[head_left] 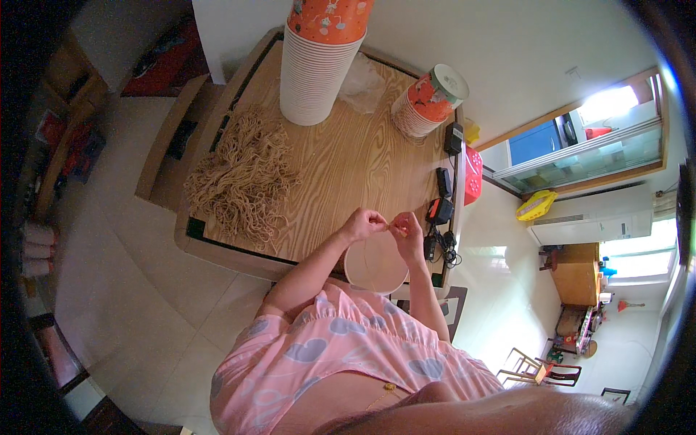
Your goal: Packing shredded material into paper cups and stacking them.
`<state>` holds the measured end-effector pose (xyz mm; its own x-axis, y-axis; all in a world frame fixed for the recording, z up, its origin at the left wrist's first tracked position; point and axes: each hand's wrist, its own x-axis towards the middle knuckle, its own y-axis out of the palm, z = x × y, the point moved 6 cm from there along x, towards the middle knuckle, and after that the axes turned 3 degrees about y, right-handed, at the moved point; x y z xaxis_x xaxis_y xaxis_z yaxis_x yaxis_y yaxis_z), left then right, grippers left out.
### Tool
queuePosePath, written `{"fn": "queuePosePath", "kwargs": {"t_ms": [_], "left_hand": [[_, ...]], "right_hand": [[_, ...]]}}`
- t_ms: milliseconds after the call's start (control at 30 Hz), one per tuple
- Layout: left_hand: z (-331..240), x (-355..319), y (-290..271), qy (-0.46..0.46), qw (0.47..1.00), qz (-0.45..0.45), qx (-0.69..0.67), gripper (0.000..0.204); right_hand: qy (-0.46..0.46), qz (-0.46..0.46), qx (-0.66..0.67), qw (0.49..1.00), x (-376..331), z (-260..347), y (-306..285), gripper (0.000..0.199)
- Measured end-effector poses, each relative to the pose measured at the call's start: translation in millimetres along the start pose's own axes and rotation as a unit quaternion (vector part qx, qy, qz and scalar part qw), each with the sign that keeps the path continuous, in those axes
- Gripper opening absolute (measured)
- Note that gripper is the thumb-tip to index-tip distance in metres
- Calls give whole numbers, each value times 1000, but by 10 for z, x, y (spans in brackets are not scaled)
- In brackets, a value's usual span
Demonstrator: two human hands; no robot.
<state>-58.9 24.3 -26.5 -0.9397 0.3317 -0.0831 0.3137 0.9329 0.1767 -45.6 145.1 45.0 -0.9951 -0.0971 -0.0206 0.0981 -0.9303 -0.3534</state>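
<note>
both our hands pinch one small bit of tan string between the fingertips. our left hand (362, 223) and our right hand (407, 230) are close together, almost touching, and each grip is closed tight on the string piece (392, 228). the string piece is so small that we can only see a little of it between the fingers.

right under our hands is a round paper bowl (375, 266). it is open at the top and looks pale inside. it sits at the near edge of the counter (348, 159), just in front of our pink shirt with the blue hearts.

on the left part of the counter lies a big messy pile of tan string (245, 181). it is well apart from our hands.

at the far side of the counter stands a tall stack of paper bowls (315, 65), white on the sides and orange on top. to the right of it a shorter stack of bowls (428, 101) lies tilted on its side. a crumpled clear plastic bag (362, 83) sits between the two stacks.

along the right edge of the counter we see some black chargers and cords (441, 210), near our right hand. a red basket (473, 174) is just past that edge.
</note>
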Motion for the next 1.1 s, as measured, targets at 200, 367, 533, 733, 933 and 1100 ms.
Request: {"fn": "queuePosePath", "kwargs": {"t_ms": [200, 367, 533, 733, 933, 1100], "left_hand": [[23, 10, 28, 6, 996, 47, -73, 12], [110, -22, 0, -70, 990, 37, -120, 14], [35, -54, 21, -113, 979, 40, -167, 13], [46, -52, 16, -129, 976, 45, -170, 14], [147, 6, -5, -66, 987, 23, -146, 14], [-57, 3, -54, -18, 998, -31, -44, 12]], "right_hand": [[19, 11, -1, 1000, 2, -58, -11, 17], [40, 16, -1, 999, -28, -8, 13, 11], [-7, 14, -48, 999, -46, 115, -15, 10], [-138, 22, -232, 963, -39, 403, -40, 8], [-153, 49, -230, 960, -15, 411, 10, 10], [-146, 37, -218, 964, 16, 389, -20, 11]]}}
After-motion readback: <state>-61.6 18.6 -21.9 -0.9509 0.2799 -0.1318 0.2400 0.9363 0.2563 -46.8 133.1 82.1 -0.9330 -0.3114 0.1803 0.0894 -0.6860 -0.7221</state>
